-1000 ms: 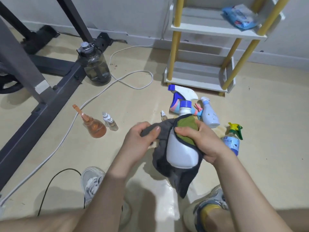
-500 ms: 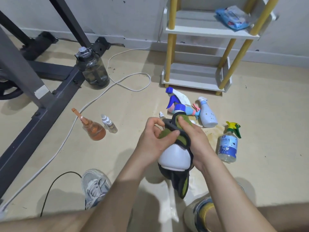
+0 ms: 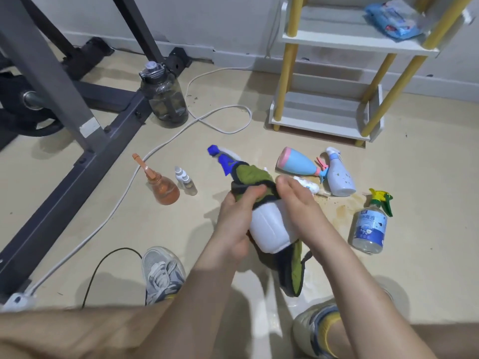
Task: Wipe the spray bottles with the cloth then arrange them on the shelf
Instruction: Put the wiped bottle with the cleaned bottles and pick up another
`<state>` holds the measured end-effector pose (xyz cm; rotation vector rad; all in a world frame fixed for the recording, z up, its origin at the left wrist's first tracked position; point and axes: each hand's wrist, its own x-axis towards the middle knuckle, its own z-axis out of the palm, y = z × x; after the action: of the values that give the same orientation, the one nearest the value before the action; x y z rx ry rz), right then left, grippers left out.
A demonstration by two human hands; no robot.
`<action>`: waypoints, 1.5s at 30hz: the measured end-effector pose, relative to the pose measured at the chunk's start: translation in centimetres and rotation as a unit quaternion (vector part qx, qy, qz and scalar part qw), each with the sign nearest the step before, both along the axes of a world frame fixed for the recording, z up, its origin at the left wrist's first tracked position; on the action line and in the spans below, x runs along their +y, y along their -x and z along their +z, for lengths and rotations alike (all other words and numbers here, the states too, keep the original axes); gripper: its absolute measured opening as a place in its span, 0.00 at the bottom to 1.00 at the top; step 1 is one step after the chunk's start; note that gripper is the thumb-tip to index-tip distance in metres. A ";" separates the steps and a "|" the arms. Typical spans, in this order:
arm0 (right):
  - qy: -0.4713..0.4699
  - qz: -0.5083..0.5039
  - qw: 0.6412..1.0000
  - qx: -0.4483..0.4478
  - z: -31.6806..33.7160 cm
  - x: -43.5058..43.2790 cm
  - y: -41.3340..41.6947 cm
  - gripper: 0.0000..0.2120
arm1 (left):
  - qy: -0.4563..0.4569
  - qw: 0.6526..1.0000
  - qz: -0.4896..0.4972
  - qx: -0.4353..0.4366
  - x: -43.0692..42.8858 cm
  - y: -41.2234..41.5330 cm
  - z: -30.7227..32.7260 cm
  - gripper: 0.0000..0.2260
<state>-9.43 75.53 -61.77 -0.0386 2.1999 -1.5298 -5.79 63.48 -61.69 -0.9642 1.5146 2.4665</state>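
The dark gym frame (image 3: 64, 120) takes up the left of the room. The white shelf (image 3: 337, 42) stands at the wall, with none of the bottles on it yet. In front of the crouching person, well short of that shelf, the white spray bottle (image 3: 269, 229) is held over the floor, now tipped with its blue trigger pointing away. A second ago the cloth (image 3: 252, 178) hung loose behind it; now it is bunched round the neck and shoulder. The left hand (image 3: 238, 218) has come across and clenches the cloth there, while the right hand (image 3: 298, 203) curls round the bottle's far side. I'd say the wiping is moving up to the top, so shelving comes later. The clear bottle (image 3: 369, 226), pale bottle (image 3: 340, 177), pink-and-blue bottle (image 3: 298, 164) and orange bottle (image 3: 162, 189) wait on the floor.
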 end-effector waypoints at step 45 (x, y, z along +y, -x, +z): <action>0.273 0.002 0.880 -0.389 0.8 3.2 -1.3 0.18 | 0.530 0.845 -0.053 0.039 -5.5 1.5 2.0 0.20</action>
<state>-8.12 78.73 -60.92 0.3365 1.1140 -1.7145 -7.33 57.99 -59.70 -0.7877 2.9200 1.4482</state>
